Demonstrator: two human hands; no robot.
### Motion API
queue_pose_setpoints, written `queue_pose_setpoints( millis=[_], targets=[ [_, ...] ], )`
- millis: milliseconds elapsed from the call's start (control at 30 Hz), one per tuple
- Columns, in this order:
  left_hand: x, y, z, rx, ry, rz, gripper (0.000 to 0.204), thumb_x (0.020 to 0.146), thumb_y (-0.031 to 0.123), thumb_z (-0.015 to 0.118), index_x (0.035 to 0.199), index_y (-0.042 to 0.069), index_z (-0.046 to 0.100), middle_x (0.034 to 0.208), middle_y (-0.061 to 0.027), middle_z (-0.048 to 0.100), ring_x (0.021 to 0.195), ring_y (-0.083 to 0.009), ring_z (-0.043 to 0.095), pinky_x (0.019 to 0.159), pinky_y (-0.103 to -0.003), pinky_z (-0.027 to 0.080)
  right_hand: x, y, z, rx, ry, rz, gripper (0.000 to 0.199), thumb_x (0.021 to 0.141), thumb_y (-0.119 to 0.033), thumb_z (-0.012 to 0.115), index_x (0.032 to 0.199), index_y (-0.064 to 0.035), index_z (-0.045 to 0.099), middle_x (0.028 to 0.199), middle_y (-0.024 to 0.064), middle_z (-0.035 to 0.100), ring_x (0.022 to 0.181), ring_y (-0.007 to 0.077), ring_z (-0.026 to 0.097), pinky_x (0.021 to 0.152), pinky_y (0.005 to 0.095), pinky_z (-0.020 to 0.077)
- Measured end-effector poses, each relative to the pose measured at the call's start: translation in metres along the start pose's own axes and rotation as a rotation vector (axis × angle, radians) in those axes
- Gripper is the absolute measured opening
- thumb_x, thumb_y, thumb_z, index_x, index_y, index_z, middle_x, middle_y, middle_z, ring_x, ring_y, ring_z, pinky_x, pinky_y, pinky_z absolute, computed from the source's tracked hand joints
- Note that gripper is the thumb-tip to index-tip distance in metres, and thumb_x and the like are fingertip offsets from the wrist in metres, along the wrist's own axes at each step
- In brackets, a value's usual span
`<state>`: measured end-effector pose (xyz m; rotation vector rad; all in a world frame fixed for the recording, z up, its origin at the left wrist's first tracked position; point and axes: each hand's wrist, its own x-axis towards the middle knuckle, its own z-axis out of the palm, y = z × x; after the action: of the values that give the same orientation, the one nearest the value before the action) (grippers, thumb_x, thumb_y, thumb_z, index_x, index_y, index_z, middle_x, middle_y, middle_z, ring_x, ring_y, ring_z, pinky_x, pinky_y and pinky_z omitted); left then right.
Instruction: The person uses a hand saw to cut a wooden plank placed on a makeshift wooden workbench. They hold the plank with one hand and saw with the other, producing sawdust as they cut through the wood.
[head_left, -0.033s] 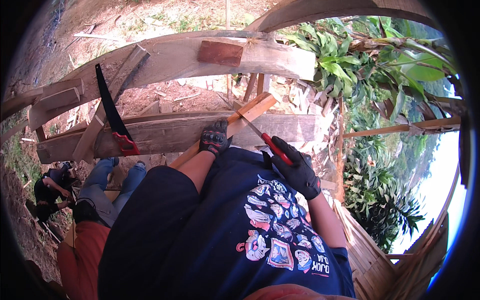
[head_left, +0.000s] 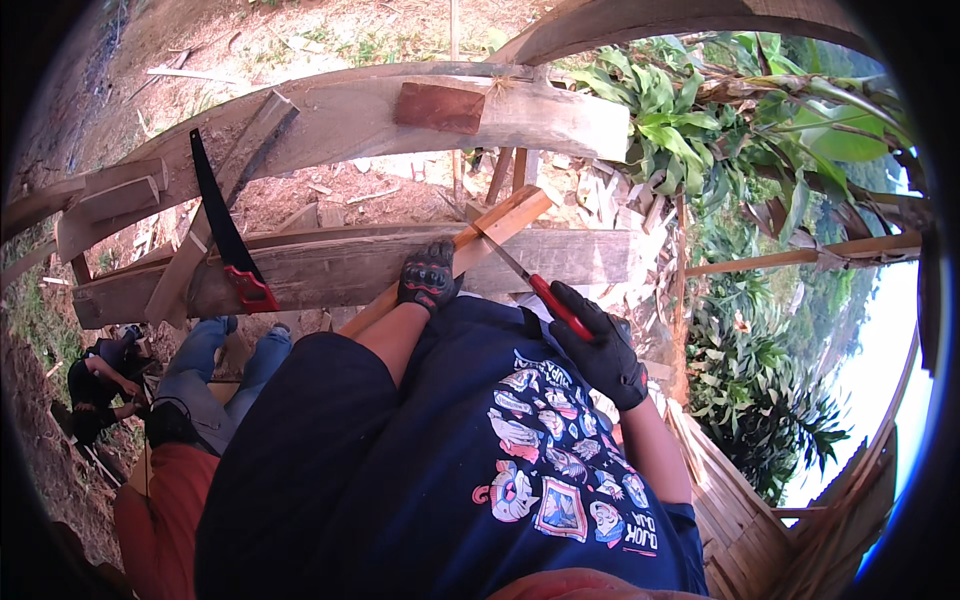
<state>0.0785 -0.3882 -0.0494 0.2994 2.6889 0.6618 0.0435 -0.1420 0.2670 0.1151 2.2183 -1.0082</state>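
My left hand (head_left: 430, 277), in a black glove with red marks, is closed over a narrow length of timber (head_left: 516, 213). The timber lies slantwise across a weathered plank (head_left: 345, 268), its cut end pointing far right. My right hand (head_left: 604, 350), gloved in black, grips the red handle of a saw (head_left: 510, 256). Its thin blade, seen nearly edge-on, crosses the timber to the right of my left hand, and the tip shows on the far side. How deep the blade sits in the wood I cannot tell.
A second handsaw (head_left: 222, 210), black-bladed and red-handled, lies on the left. Beyond the plank runs a wide board (head_left: 350, 110) bearing a reddish-brown block (head_left: 440, 107). Another person (head_left: 190, 420) in jeans is at lower left, with someone else (head_left: 105, 380) farther off. Leafy plants (head_left: 665, 110) grow at right.
My right hand and the saw have drawn back slightly toward the lower right. My left hand and the timber stay where they were.
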Motion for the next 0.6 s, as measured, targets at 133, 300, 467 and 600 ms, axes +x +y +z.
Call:
queue_pose_setpoints(
  millis=[133,300,467,600],
  targets=[
    [0.003,0.007,-0.012,0.026,-0.127,-0.041,0.062,0.095,0.045,0.072,0.141,0.004,0.065,0.12,-0.0189,0.075,0.104,-0.0357,0.075,0.093,-0.05,0.058,-0.051,-0.015,-0.018,-0.278,-0.02,-0.131,0.059,0.104,-0.019,0.075,0.158,-0.0063,0.057,0.153,0.0236,0.064,0.141,0.0378,0.063,0.117,0.0451,0.0507],
    [0.003,0.004,-0.013,0.05,-0.135,-0.047,0.063,0.097,0.047,0.068,0.143,0.004,0.064,0.12,-0.0193,0.075,0.105,-0.0355,0.075,0.094,-0.051,0.057,-0.053,-0.035,-0.009,-0.157,0.09,-0.004,0.052,0.104,-0.019,0.075,0.153,-0.0065,0.062,0.146,0.0229,0.069,0.135,0.0371,0.069,0.113,0.0449,0.0541],
    [0.009,0.006,-0.018,-0.003,-0.219,-0.061,0.065,0.097,0.047,0.068,0.145,0.004,0.062,0.127,-0.0198,0.074,0.111,-0.0348,0.074,0.098,-0.051,0.056,-0.019,-0.011,0.015,-0.145,0.157,0.003,0.049,0.102,-0.017,0.075,0.15,-0.009,0.066,0.138,0.0209,0.074,0.126,0.0375,0.074,0.107,0.0454,0.0577],
    [0.009,0.004,-0.015,-0.002,-0.238,-0.067,0.066,0.097,0.047,0.069,0.146,0.003,0.061,0.133,-0.0195,0.073,0.119,-0.034,0.072,0.102,-0.05,0.055,-0.003,0.0,-0.004,-0.132,0.128,-0.033,0.052,0.099,-0.017,0.076,0.15,-0.0137,0.067,0.138,0.0188,0.075,0.121,0.0352,0.076,0.104,0.0435,0.06]
  ],
)
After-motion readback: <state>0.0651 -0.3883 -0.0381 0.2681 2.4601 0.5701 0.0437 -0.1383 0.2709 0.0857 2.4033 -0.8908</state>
